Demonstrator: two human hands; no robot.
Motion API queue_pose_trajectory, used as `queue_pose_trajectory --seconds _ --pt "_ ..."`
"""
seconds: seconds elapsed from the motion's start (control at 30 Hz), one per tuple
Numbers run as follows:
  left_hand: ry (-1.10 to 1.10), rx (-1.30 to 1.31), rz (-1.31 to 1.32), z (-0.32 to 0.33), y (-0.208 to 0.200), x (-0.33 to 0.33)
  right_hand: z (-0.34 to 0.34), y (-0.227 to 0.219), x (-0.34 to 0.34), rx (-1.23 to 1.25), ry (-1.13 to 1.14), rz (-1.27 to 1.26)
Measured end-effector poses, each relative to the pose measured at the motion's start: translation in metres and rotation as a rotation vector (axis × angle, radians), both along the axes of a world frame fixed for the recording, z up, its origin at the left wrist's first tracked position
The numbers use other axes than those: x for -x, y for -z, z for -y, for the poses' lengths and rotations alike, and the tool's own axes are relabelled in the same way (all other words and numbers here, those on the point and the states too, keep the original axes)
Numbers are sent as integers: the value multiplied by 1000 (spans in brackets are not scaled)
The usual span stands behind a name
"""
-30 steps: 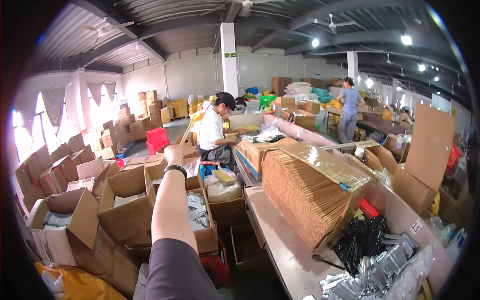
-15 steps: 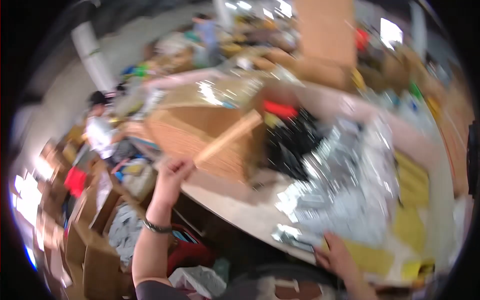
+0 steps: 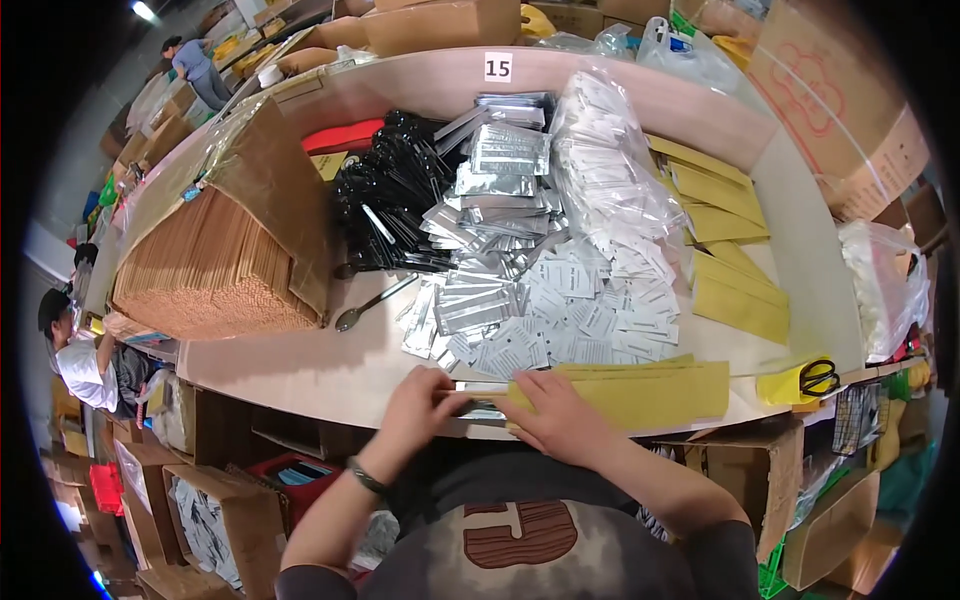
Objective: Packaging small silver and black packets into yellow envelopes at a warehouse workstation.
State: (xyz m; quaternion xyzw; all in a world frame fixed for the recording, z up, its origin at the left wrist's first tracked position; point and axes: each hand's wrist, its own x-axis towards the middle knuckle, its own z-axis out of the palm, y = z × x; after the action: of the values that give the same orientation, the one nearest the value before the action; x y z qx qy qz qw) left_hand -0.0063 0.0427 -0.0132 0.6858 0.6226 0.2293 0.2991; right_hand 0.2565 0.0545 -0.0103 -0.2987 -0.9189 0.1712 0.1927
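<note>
At the table's near edge my left hand [image 3: 418, 408] pinches one end of a silver sachet [image 3: 483, 409], with a thin whitish strip [image 3: 478, 389] along its far side. My right hand [image 3: 552, 415] closes over the other end, palm down, hiding part of it. Yellow paper sleeves [image 3: 665, 392] extend rightward from under that hand. Just beyond lie loose white packets [image 3: 575, 290] and silver sachets [image 3: 510, 150]. Black plastic spoons [image 3: 395, 190] are heaped to their left; one spoon [image 3: 375, 303] lies apart. At left, an open carton [image 3: 290, 180] holds tightly packed tan strips [image 3: 210, 265].
A clear bag of white packets [image 3: 605, 150] stands behind the pile, beside more yellow sleeves [image 3: 735, 290]. Black-handled scissors [image 3: 818, 378] sit in a yellow holder at the right edge. A raised rim [image 3: 420, 80] borders the table. Another person [image 3: 85, 360] works at far left.
My left hand has come down from beside the carton, where it held up a tan strip, to the near edge. Both hands now meet there. My view has turned and steadied.
</note>
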Motion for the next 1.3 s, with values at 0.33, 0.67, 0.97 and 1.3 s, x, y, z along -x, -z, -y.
queue_pose_trajectory --seconds 0.33,0.67,0.97,1.3 --pt "-339 -76 32 -2 4 -30 -5 -10 6 34 67 42" --pt "241 -433 -365 4 -40 -27 -12 -7 5 53 72 -105" --pt "52 -7 -286 0 -36 -23 -99 -49 -120 231 422 98" --pt "668 174 368 5 -34 -102 -43 -17 -69 37 -85 117"
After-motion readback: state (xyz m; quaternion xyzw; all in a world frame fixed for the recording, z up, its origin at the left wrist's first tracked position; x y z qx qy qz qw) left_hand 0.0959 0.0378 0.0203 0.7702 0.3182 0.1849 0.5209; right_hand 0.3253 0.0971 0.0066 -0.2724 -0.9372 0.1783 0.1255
